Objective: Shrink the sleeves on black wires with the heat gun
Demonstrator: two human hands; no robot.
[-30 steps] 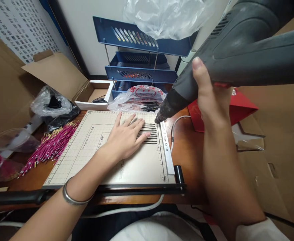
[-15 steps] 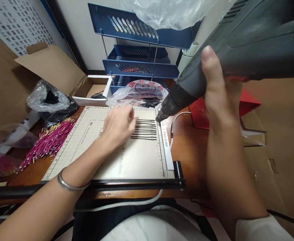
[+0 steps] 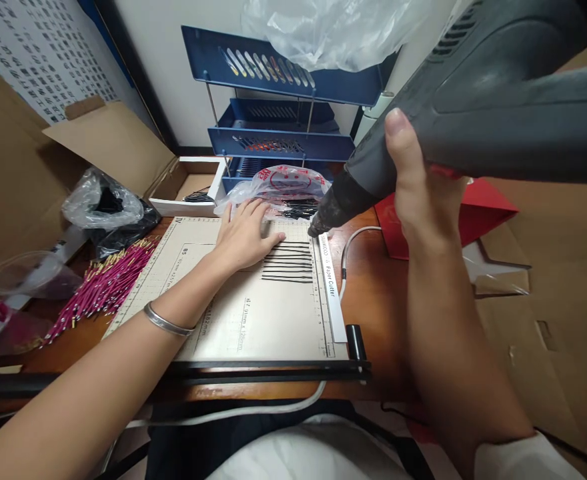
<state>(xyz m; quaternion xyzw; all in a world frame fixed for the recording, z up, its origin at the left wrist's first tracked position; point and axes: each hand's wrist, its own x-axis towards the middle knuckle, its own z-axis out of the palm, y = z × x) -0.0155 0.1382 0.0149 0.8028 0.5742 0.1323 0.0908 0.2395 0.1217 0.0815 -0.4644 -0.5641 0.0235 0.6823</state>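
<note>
My right hand (image 3: 423, 193) is wrapped round the handle of a dark grey heat gun (image 3: 473, 100), whose nozzle (image 3: 323, 217) points down at the far right corner of a beige paper cutter board (image 3: 253, 320). A row of thin black tubes (image 3: 288, 262) lies side by side on the board just below the nozzle. My left hand (image 3: 246, 233) lies on the board at the left ends of the tubes, fingers spread and reaching toward a clear plastic bag of black tubes (image 3: 283, 190). A silver bangle (image 3: 166, 321) sits on my left wrist.
A pile of magenta wires (image 3: 98, 287) lies left of the board. Behind stand a blue stacked tray rack (image 3: 278, 107), a white box (image 3: 188, 190), a black-filled plastic bag (image 3: 103, 203) and cardboard flaps. A red box (image 3: 483, 213) and a white cable (image 3: 353, 243) lie at the right.
My left hand lifted off the black tubes, curled, then moved to the far edge of the board with fingers spread again. The heat gun stayed aimed at the same corner.
</note>
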